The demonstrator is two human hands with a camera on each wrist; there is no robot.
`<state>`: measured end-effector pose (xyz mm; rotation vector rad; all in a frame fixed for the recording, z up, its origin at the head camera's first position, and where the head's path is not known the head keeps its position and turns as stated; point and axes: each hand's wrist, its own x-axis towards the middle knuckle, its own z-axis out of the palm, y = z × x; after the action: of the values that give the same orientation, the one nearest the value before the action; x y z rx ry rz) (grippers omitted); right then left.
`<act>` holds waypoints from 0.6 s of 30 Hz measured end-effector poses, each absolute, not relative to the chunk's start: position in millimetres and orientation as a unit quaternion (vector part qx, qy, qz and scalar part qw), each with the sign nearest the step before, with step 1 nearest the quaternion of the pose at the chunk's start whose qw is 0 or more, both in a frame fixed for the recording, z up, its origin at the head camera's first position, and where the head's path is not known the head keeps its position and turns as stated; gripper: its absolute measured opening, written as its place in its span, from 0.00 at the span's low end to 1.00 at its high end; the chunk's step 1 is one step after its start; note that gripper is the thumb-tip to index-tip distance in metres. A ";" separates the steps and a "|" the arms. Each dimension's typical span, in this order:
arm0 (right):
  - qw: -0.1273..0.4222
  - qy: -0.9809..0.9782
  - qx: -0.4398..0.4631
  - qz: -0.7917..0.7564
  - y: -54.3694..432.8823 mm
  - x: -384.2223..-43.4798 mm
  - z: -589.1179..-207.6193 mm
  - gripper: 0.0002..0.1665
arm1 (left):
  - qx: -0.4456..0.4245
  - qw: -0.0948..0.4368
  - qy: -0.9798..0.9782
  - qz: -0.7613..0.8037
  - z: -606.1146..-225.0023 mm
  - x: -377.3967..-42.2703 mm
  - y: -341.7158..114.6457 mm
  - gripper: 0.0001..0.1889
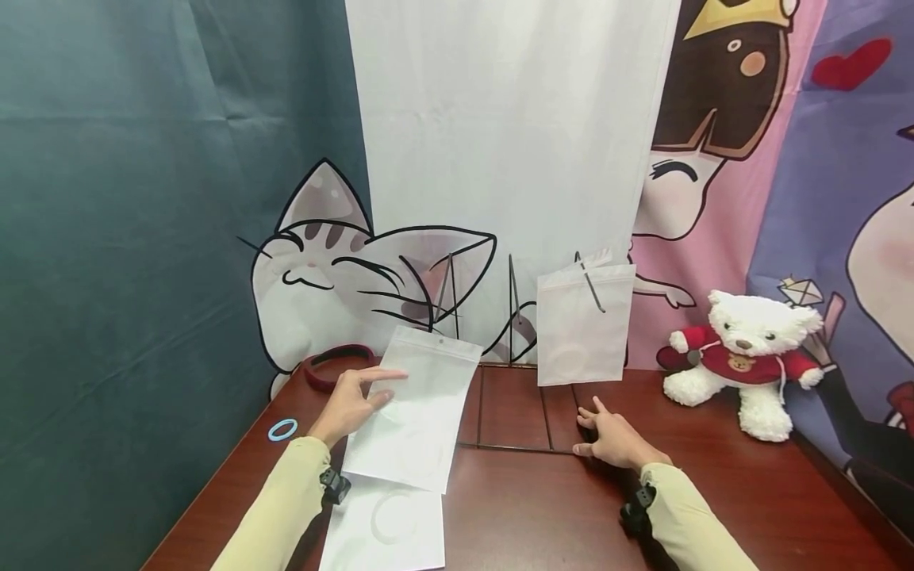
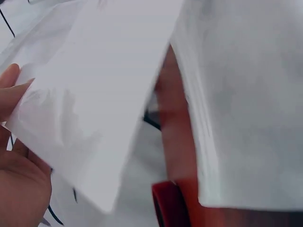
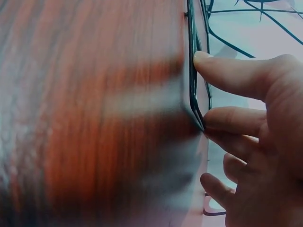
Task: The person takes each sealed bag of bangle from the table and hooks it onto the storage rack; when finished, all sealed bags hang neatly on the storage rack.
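A white zip-top bag (image 1: 414, 404) with a small hang hole in its top strip is pinched by my left hand (image 1: 353, 404) along its left edge, raised at a tilt. The left wrist view shows thumb and fingertips gripping the bag's sheet (image 2: 90, 94). Below it, another white bag (image 1: 385, 527) lies on the table. My right hand (image 1: 614, 436) rests against the front right corner of a black wire rack (image 1: 514, 450). In the right wrist view, the thumb and extended fingers touch its wire (image 3: 192, 71). Similar bags (image 1: 585, 337) hang from the rack's right prong.
Bare prongs (image 1: 511, 301) of the rack stick up left of the hanging bags. A dark red headband (image 1: 314, 374) and a light blue ring (image 1: 282, 430) lie on the table's left side. A white teddy bear (image 1: 750, 357) sits at the right, and printed curtains (image 1: 514, 119) close the back.
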<state>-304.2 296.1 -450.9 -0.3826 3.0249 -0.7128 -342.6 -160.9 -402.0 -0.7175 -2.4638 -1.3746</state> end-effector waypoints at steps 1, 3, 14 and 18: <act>0.005 0.966 -0.121 -0.229 296.5 -303.7 -450.9 0.38 | -0.250 0.112 -0.836 -0.475 -400.1 -340.3 -156.8 0.22; 0.006 0.966 -0.119 -0.229 297.1 -302.4 -450.8 0.38 | -0.266 0.106 -0.825 -0.487 -396.5 -336.2 -147.9 0.22; 0.008 0.967 -0.109 -0.229 297.7 -305.8 -448.3 0.39 | -0.394 0.131 -0.752 -0.512 -380.4 -322.6 -99.6 0.22; 0.015 0.965 -0.109 -0.237 297.5 -306.3 -451.8 0.39 | -0.410 0.143 -0.740 -0.514 -378.8 -318.5 -87.7 0.22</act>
<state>-306.3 297.5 -451.8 -0.3393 3.0043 -0.7375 -318.5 -87.7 -378.8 -1.1832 -2.1351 -1.4815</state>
